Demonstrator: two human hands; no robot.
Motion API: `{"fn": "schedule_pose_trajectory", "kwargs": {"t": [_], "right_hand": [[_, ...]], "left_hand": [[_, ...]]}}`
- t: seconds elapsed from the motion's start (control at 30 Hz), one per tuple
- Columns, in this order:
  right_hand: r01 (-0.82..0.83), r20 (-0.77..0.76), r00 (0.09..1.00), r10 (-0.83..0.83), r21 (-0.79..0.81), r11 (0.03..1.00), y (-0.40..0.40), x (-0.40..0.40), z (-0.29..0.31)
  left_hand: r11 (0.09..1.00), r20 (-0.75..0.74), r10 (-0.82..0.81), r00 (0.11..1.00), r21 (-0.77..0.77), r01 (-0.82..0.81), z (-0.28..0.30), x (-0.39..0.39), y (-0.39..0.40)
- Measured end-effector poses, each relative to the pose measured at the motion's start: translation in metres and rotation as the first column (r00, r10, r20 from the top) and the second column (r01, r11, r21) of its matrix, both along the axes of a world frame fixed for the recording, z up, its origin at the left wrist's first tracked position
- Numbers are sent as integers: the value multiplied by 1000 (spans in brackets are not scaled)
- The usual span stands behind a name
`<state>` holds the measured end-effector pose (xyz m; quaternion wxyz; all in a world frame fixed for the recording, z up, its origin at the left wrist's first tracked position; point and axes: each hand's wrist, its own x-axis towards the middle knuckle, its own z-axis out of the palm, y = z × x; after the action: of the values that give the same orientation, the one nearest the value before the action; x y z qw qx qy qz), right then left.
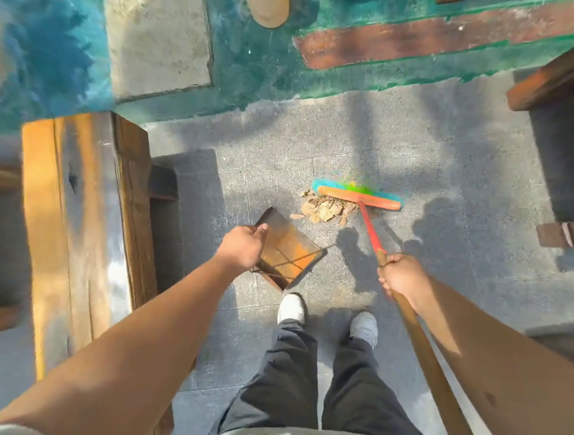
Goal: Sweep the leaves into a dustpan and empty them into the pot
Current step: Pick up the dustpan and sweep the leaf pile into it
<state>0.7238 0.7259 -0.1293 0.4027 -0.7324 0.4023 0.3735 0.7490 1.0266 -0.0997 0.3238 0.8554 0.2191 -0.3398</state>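
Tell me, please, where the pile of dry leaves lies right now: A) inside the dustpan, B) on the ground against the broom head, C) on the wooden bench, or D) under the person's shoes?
B: the leaves sit on the ground against the broom head, apart from the dustpan, which holds none.

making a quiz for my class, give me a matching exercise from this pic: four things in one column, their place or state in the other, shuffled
1. dustpan
2. broom
3. leaves
4. bench

a. piled on the pavement against the bristles
b. held in the left hand
c. standing at the person's left
d. handle gripped by the right hand

Pairs: 1-b, 2-d, 3-a, 4-c
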Motion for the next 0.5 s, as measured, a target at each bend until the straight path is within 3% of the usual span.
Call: {"fn": "schedule_pose_trajectory", "kwargs": {"t": [0.27, 0.43, 0.5], "right_hand": [[-190, -36, 981, 191, 33, 981, 4, -44, 11], [-115, -13, 993, 115, 46, 992, -6, -52, 24], [0, 10, 1000, -1, 94, 996, -14, -44, 26]], "left_hand": [[995, -4, -89, 996, -51, 89, 8, 18, 0], [981, -30, -184, 983, -68, 181, 15, 31, -6], [968, -42, -245, 969, -71, 242, 14, 33, -8]]}}
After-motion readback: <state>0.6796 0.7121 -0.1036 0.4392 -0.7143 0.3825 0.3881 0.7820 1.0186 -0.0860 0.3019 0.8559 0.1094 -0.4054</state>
